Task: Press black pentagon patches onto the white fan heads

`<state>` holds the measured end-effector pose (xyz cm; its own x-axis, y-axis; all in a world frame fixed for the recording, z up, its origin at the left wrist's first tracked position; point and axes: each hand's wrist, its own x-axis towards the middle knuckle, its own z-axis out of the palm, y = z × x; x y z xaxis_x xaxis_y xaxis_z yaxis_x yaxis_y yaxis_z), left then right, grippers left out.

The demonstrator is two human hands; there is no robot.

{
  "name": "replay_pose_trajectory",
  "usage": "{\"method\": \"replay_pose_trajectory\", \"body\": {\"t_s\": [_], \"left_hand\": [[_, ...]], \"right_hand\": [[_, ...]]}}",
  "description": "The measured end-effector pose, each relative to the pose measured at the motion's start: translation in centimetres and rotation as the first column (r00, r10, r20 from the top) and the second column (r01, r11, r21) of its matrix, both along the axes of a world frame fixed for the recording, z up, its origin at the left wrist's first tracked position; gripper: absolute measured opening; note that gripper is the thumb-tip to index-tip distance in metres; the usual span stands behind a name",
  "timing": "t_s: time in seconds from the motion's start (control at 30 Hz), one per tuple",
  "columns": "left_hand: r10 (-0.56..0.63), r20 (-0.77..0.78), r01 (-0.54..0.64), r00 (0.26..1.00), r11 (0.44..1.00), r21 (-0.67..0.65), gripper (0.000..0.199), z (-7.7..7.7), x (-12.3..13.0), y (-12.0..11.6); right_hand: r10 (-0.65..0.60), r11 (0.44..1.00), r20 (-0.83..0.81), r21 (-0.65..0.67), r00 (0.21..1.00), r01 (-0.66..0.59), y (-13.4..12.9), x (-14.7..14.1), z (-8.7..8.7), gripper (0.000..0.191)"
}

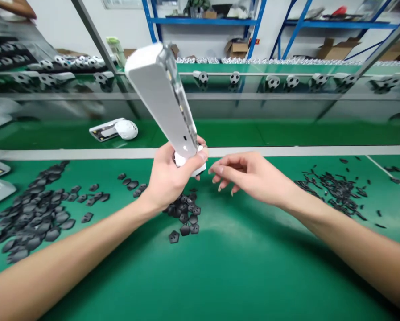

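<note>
Left hand [173, 176] clamped around the lower end of a white plastic casing [156, 89], held tilted upright above a green bench mat [240, 249]; right hand [249, 176] open and empty just beside it, dark pentagonal pads [183, 214] remaining in loose heaps.

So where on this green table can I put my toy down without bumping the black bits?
The biggest bare patch of green mat is nearest you, below the small pile of black pentagon pieces. Another gap lies under the right hand, between that pile and the thin black strips. The far left is crowded by a big heap of pieces.
</note>
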<state>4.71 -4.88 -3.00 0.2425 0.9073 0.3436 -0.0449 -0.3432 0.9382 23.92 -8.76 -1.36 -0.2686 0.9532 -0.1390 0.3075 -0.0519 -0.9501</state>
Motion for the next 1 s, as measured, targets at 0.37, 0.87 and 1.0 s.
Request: {"method": "replay_pose_trajectory", "body": {"t_s": [0.37, 0.87, 1.0], "left_hand": [[0.061, 0.015, -0.059, 0.998, 0.995, -0.085, 0.032, 0.2, -0.1, 1.2], [-0.268, 0.152, 0.306, 0.951, 0.873, -0.380, 0.046, 1.2, -0.7, 1.1], [-0.345, 0.014, 0.335, 0.938, 0.900, -0.279, 0.053, 1.0, -1.6, 2.1]], "right_hand": [[0.142, 0.819, 0.731, 0.292, 0.667, -0.494, -3.1, -2.4, -2.3, 0.011], [-0.232, 0.297, 0.731, 0.682, 0.642, -0.668, -3.4, -2.9, -5.3, 0.034], [-0.181, 0.469, 0.722, 0.660, 0.668, -0.586, -1.8, -2.1, -5.3, 0.022]]}}
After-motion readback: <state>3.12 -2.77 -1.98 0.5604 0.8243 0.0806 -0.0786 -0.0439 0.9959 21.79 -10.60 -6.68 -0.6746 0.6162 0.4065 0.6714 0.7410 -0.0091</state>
